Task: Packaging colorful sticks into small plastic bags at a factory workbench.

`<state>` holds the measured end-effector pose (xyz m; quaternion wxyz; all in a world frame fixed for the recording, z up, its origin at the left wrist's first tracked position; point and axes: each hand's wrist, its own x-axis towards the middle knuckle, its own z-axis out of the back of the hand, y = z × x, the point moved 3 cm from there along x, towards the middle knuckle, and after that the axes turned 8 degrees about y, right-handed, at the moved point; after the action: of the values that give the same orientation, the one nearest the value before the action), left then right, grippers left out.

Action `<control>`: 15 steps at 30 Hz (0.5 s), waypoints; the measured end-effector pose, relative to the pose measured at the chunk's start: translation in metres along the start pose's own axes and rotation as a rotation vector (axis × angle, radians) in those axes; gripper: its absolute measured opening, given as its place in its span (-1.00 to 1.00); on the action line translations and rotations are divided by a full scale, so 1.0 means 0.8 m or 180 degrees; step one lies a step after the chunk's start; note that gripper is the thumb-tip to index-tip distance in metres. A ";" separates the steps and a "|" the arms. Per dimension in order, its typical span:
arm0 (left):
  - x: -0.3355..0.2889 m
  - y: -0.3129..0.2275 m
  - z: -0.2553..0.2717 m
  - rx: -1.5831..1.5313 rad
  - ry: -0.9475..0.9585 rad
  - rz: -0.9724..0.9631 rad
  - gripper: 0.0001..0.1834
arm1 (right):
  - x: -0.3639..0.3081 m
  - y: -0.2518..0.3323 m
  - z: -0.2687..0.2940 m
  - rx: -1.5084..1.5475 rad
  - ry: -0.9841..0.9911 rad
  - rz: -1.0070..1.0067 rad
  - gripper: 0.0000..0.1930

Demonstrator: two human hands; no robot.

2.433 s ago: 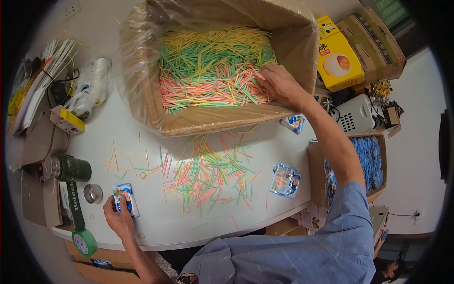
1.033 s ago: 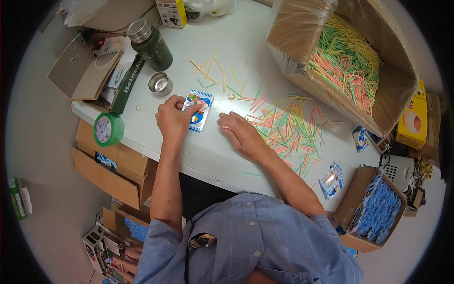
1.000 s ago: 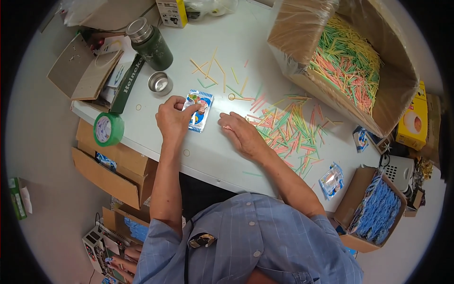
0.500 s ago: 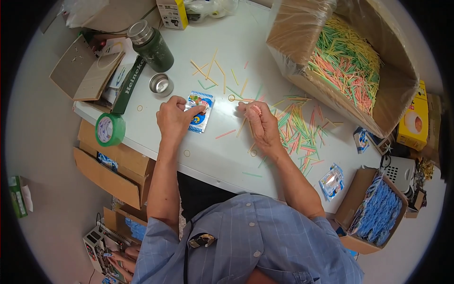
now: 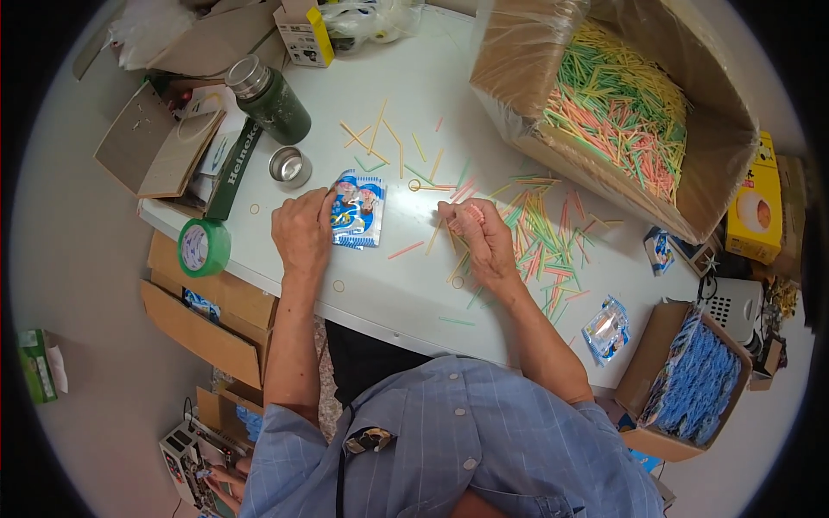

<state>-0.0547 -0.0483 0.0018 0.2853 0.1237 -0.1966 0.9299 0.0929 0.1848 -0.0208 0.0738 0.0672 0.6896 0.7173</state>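
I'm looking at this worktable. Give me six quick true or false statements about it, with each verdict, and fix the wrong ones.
1. The left hand touches a blue-and-silver packet. True.
2. The large lined carton holds yellow, green and pink sticks. True.
3. The right hand is inside the large lined carton. False: the right hand is over the white table, closed around something pink.
4. The green tape roll is right of the metal cup. False: the green tape roll is left of it.
5. The dark green flask has a silver-coloured top. True.
6. The small carton at right holds yellow sticks. False: the small carton holds blue material.
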 end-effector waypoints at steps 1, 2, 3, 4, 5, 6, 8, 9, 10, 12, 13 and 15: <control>-0.003 -0.002 0.004 -0.0122 -0.0230 0.0015 -0.80 | 0.001 0.001 0.001 0.0242 0.0021 -0.0098 -0.76; -0.008 -0.006 0.005 -0.0120 -0.0229 0.0017 -0.80 | 0.002 0.006 0.001 0.0243 0.0023 -0.0100 -0.76; -0.015 -0.002 0.003 -0.1356 -0.0268 0.0692 -0.82 | 0.004 0.011 0.001 0.0516 -0.0030 -0.0125 -0.76; -0.023 0.001 -0.003 -0.2590 -0.0302 0.1370 -0.85 | 0.006 0.015 0.002 0.0789 -0.0081 -0.0151 -0.76; -0.021 -0.009 0.003 -0.2604 -0.0293 0.1359 -0.85 | 0.006 0.020 0.003 0.0779 -0.0098 -0.0149 -0.76; -0.018 -0.019 0.003 -0.3622 0.0111 0.1779 -0.85 | 0.008 0.022 0.005 0.1313 -0.0147 -0.0073 -0.77; -0.021 -0.040 -0.002 -0.4636 0.0554 0.2187 -0.86 | 0.011 0.028 0.006 0.1841 -0.0200 0.0007 -0.77; -0.025 -0.052 -0.004 -0.4765 0.0862 0.2119 -0.87 | 0.012 0.032 0.006 0.1960 -0.0166 0.0080 -0.78; -0.028 -0.062 -0.006 -0.4888 0.1177 0.2043 -0.87 | 0.013 0.037 0.006 0.2077 -0.0135 0.0154 -0.79; -0.036 -0.076 -0.014 -0.4793 0.1350 0.1896 -0.88 | 0.012 0.048 0.006 0.2127 -0.0149 0.0169 -0.80; -0.038 -0.087 -0.015 -0.4747 0.1423 0.1816 -0.88 | 0.010 0.053 0.006 0.2187 -0.0152 0.0185 -0.81; -0.044 -0.092 -0.022 -0.4417 0.1606 0.1528 -0.85 | 0.009 0.059 0.006 0.2189 -0.0151 0.0211 -0.81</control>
<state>0.0140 -0.0017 -0.0040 0.1243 -0.3447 -0.6843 0.6304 0.0864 0.1891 0.0268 0.0395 0.1271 0.8865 0.4432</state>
